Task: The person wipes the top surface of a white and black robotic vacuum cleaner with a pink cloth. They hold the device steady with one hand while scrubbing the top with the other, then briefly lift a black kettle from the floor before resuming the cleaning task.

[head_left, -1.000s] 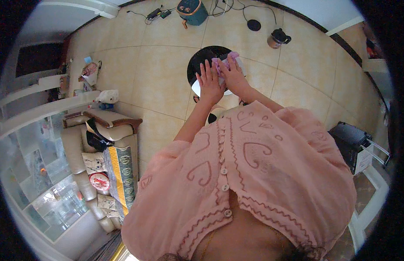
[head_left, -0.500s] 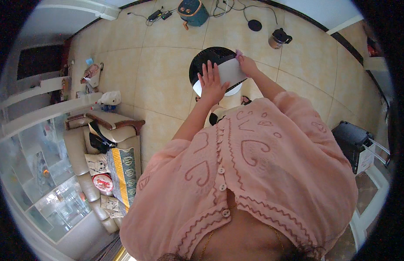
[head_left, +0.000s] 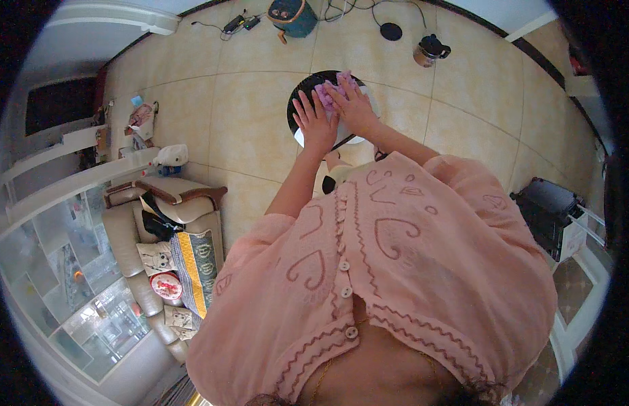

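A round black and white appliance (head_left: 302, 91) stands before me, its exact kind not clear from here. The fingers of my left hand (head_left: 317, 127) lie spread on its top, holding it steady by touch. My right hand (head_left: 356, 112) presses a crumpled purple cloth (head_left: 331, 95) against the upper surface, close beside the left fingers. Both hands and the cloth cover much of the appliance's middle and right side.
A tiled floor surrounds me. Farther off are a dark green bucket-shaped appliance (head_left: 294, 19), cables, a black disc (head_left: 391, 32) and a kettle-like jug (head_left: 430, 51). A sofa (head_left: 128, 237) stands left; a black case (head_left: 548, 210) with a metal handle stands right.
My right hand has moved left with the purple cloth, from the appliance's right edge onto its top. My left hand has shifted slightly left and still lies on it.
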Demonstrator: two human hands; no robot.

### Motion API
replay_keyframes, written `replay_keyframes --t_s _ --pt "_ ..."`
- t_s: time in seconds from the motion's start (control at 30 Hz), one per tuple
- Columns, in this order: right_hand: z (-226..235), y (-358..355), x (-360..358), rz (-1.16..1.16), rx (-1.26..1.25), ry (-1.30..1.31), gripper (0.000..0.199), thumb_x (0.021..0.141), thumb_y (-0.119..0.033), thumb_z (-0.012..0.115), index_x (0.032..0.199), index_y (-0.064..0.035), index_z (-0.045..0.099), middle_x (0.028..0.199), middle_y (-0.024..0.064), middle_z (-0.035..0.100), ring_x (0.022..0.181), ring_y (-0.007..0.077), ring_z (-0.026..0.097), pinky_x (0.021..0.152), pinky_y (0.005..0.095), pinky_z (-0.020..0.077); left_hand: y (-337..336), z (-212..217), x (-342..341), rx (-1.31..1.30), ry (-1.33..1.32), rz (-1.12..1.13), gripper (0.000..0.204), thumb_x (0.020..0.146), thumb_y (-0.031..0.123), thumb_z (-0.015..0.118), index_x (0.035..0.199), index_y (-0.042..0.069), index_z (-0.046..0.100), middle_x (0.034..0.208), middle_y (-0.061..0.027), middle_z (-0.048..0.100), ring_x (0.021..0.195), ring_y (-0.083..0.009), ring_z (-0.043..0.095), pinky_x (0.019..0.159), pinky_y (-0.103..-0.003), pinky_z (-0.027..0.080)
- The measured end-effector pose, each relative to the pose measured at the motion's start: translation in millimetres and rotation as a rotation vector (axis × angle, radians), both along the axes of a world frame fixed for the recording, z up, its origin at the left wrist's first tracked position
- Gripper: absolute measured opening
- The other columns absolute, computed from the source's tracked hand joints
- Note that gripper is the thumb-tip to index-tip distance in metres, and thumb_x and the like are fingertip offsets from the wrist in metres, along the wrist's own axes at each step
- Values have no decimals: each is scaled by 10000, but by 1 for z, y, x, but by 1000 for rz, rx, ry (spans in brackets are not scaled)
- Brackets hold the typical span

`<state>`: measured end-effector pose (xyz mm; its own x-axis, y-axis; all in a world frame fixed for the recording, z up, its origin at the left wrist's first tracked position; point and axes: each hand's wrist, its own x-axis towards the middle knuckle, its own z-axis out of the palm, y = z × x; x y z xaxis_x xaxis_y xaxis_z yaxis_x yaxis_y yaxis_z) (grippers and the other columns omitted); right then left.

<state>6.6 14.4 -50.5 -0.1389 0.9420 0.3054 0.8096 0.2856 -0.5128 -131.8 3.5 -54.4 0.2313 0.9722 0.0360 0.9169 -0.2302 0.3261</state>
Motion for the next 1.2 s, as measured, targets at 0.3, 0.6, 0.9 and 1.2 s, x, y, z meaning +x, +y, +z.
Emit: replay_keyframes --t_s 0.3,0.6,0.9,1.2 --pt "-29 28 9 -75 -164 62 403 902 -288 380 1255 -94 411 1307 167 384 1173 348 397 913 491 368 4 8 8 -72 -9 30 813 827 442 498 1393 42 72 1436 -230 -45 1308 -444 -42 1003 -598 89" --pt "-62 26 19 -327 -133 390 364 922 -307 334 1143 -72 503 1211 196 474 1101 326 469 893 424 392 5 7 9 -57 -24 30 842 819 501 486 1395 52 65 1429 -249 -27 1301 -465 -16 987 -619 114" --pt "-5 -22 47 -93 -198 507 343 883 -234 445 1177 -59 465 1185 220 454 978 369 513 847 413 409 -2 34 19 115 69 -46 745 829 381 512 1377 25 155 1444 -197 55 1323 -400 50 1033 -553 69" --pt "-36 -18 34 -80 -108 166 330 848 -84 407 1171 -20 428 1249 237 399 1086 404 447 890 429 412 -3 10 17 -21 97 -143 765 840 435 473 1388 39 114 1455 -174 5 1325 -403 -16 999 -614 59"
